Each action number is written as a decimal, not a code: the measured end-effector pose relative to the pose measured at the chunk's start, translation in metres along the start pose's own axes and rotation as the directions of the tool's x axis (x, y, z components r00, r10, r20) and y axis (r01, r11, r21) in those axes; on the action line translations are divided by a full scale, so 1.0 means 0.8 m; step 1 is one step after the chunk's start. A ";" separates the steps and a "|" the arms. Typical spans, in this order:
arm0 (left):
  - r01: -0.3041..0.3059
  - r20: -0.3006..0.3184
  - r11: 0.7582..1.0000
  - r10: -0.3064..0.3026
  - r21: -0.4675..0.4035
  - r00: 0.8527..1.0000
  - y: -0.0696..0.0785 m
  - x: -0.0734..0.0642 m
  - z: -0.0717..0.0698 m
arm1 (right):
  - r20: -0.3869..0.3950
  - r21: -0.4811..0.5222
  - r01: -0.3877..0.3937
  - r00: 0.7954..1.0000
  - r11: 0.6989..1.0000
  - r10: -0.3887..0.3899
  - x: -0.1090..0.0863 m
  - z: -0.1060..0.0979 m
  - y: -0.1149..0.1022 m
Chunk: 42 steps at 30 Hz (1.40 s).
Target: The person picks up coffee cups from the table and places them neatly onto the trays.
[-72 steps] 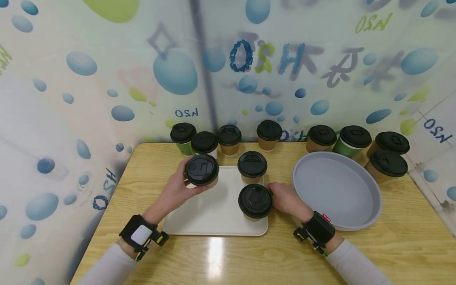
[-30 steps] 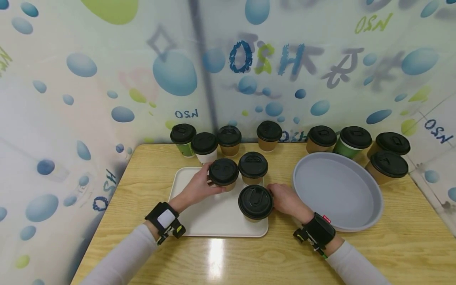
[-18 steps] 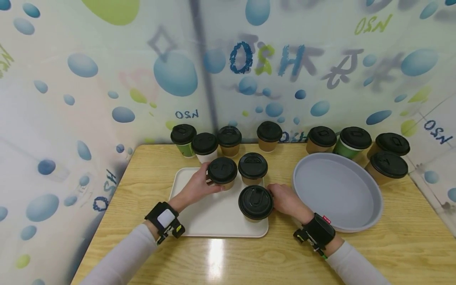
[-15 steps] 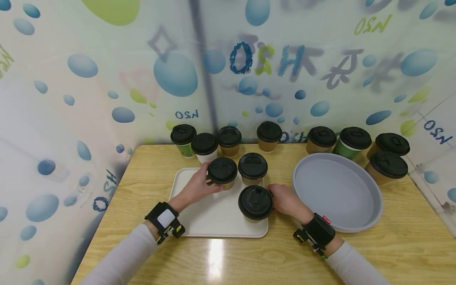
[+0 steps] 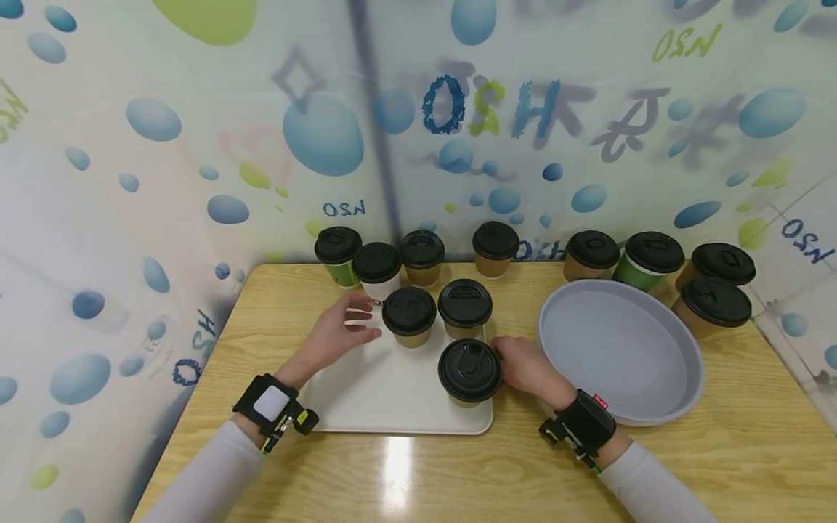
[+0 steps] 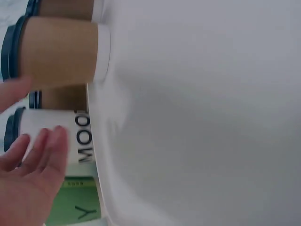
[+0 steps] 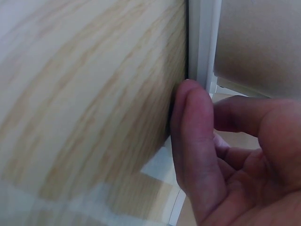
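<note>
My left hand [image 5: 336, 330] is just left of a brown paper coffee cup [image 5: 410, 338] with a black lid, fingers apart and holding nothing. That cup stands upright on the white tray [image 5: 386, 399], beside a second brown cup [image 5: 464, 301]; a third brown cup [image 5: 468, 372] is nearer me at the tray's right side. In the left wrist view, the left fingers overlap a white lettered cup [image 6: 51, 120] beyond the tray. My right hand [image 5: 528, 367] pinches the tray's right rim, seen close in the right wrist view with the curled fingers [image 7: 197, 127] at the edge.
Behind the tray stand a green cup [image 5: 341, 272], the white cup and two brown cups [image 5: 495, 250]. A round grey tray [image 5: 621, 356] lies to the right, with several lidded cups [image 5: 654, 250] behind it. A patterned wall panel [image 5: 418, 167] borders the wooden table [image 5: 458, 479].
My left hand carried the brown cup rightward to the spot beside the second cup, then let go and drew back left. The right hand stays at the tray's rim.
</note>
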<state>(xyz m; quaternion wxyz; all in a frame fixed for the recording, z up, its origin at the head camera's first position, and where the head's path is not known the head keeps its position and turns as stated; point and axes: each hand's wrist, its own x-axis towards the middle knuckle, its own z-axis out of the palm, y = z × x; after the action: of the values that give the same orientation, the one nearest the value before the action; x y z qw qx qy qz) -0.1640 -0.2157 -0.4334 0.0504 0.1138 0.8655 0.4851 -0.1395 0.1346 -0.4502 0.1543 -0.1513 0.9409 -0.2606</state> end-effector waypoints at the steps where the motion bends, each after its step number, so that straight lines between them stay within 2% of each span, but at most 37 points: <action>1: -0.003 -0.058 1.000 0.004 0.017 0.998 -0.002 0.001 -0.004 | 0.000 0.002 -0.005 1.000 1.000 0.005 0.000 0.000 0.000; 3: -0.003 -0.185 0.999 0.012 0.049 0.983 -0.007 0.004 -0.012 | 0.003 0.005 -0.004 1.000 1.000 0.004 0.000 -0.001 0.000; 5: 0.002 -0.303 0.998 0.017 0.064 0.953 -0.012 0.008 -0.018 | 0.002 0.005 -0.004 1.000 1.000 0.004 0.000 0.000 0.001; 7: 0.003 -0.391 0.998 0.020 0.057 0.920 -0.017 0.013 -0.024 | 0.003 0.005 -0.002 1.000 1.000 0.002 0.000 0.001 0.001; 10: -0.019 -0.467 1.000 0.022 0.012 0.884 -0.026 0.022 -0.030 | 0.003 0.010 -0.001 1.000 1.000 0.001 0.001 0.001 0.002; 12: -0.030 -0.487 0.999 0.019 -0.016 0.873 -0.030 0.029 -0.035 | 0.006 0.014 -0.004 1.000 1.000 0.004 0.001 0.001 0.003; 13: -0.030 -0.487 0.999 0.013 -0.027 0.873 -0.031 0.033 -0.038 | 0.005 0.015 -0.003 1.000 1.000 0.003 0.001 0.001 0.003; 15: -0.016 -0.469 0.999 -0.004 -0.038 0.883 -0.034 0.041 -0.043 | 0.005 0.015 -0.005 1.000 1.000 0.005 0.001 0.001 0.003; 20: 0.050 -0.378 0.997 -0.066 -0.052 0.923 -0.043 0.062 -0.055 | 0.003 0.014 -0.006 1.000 1.000 0.006 0.000 0.001 0.003; 25: 0.084 -0.321 0.994 -0.101 -0.067 0.942 -0.051 0.080 -0.062 | -0.008 0.005 0.004 1.000 1.000 -0.004 0.000 0.002 0.003; 34: 0.112 -0.261 0.987 -0.138 -0.113 0.955 -0.059 0.094 -0.066 | -0.012 0.011 0.006 1.000 1.000 -0.006 -0.001 0.002 0.000; 42: 0.112 -0.265 0.985 -0.143 -0.129 0.954 -0.059 0.100 -0.060 | -0.006 0.025 -0.005 1.000 1.000 0.005 0.000 0.002 0.000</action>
<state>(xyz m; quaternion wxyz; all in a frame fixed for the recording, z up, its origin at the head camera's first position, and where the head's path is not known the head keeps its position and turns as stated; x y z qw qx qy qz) -0.2580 -0.2599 -0.4466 -0.0319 -0.0135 0.8410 0.5398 -0.1388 0.1342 -0.4514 0.1539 -0.1464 0.9385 -0.2724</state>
